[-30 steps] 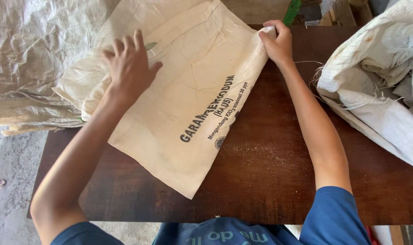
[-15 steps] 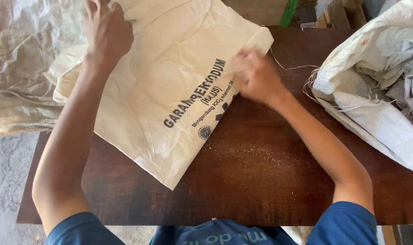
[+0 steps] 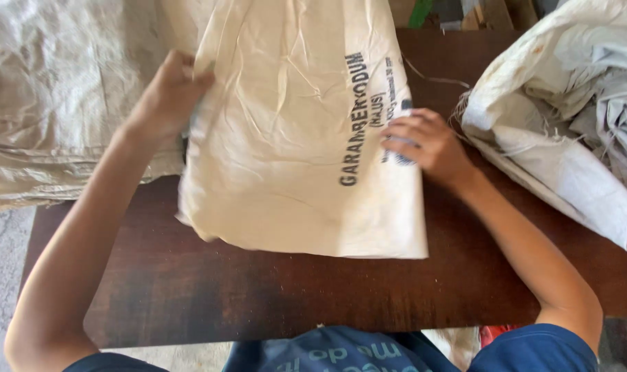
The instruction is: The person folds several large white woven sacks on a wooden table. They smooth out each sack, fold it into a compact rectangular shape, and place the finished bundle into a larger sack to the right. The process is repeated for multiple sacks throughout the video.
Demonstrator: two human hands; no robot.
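We see a cream woven sack point(image 3: 293, 138), flat and creased, with dark print near its right side, lying on the dark brown wooden table point(image 3: 327, 289); its bottom edge is square to the table's near edge and its top runs past the far edge. Left hand point(image 3: 169, 93) grips the sack's left edge, fingers curled shut on the fabric. Right hand point(image 3: 423, 145) presses flat on the sack's right edge, fingers together, lightly bent. A crumpled grey-beige sack pile point(image 3: 58, 96) covers the table's left end. Frayed white sacks point(image 3: 568, 124) are heaped at the right end.
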